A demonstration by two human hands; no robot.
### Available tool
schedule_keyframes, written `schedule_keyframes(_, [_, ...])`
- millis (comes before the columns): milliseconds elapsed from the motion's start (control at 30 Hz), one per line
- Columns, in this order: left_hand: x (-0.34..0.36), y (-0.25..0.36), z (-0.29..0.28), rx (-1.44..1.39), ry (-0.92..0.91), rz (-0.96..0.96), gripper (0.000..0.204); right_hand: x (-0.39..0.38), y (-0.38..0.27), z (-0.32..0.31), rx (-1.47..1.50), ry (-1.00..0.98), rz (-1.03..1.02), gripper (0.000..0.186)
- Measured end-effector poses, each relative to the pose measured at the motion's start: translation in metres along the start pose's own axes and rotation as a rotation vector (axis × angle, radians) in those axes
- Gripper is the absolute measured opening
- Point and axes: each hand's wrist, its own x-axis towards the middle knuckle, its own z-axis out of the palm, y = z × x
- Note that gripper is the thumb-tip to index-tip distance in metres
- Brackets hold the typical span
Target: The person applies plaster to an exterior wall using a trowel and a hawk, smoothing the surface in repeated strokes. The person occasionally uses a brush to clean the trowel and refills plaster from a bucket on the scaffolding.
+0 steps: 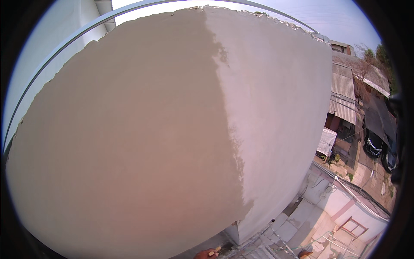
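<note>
A broad plastered wall (142,142) fills most of the view, its left face in warm shade and its right face (280,121) in pale sunlight. Only part of my left hand (205,254) shows, at the very bottom edge below the wall's corner. Its fingers are closed on a small wooden-handled tool (216,249) that points up and to the right. A small brown rounded shape (305,254), also at the bottom edge, may be my right hand. Too little of it shows to tell what it does.
The wall's top edge is ragged, and a thin metal rail (64,47) arcs over it. Far below on the right lie pale rooftops (327,207), corrugated metal roofs (343,93), cables, trees and parked dark cars (374,144).
</note>
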Motion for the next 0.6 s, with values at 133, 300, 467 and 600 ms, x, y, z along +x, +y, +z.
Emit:
schedule_keyframes(133, [0.009, 0.009, 0.01, -0.017, -0.124, -0.144, 0.048, -0.002, 0.027, -0.001, -0.069, -0.035, 0.015, 0.068])
schedule_keyframes(300, [0.023, 0.022, 0.022, -0.021, -0.093, -0.003, 0.054, -0.006, 0.052, 0.002, -0.127, -0.06, 0.004, 0.076])
schedule_keyframes(467, [0.03, 0.042, 0.027, 0.033, 0.022, 0.181, 0.042, -0.022, 0.03, -0.011, 0.006, 0.169, -0.028, 0.047])
schedule_keyframes(600, [0.029, 0.05, 0.028, 0.014, 0.06, 0.237, 0.04, -0.039, 0.02, -0.027, -0.107, 0.145, 0.083, 0.062])
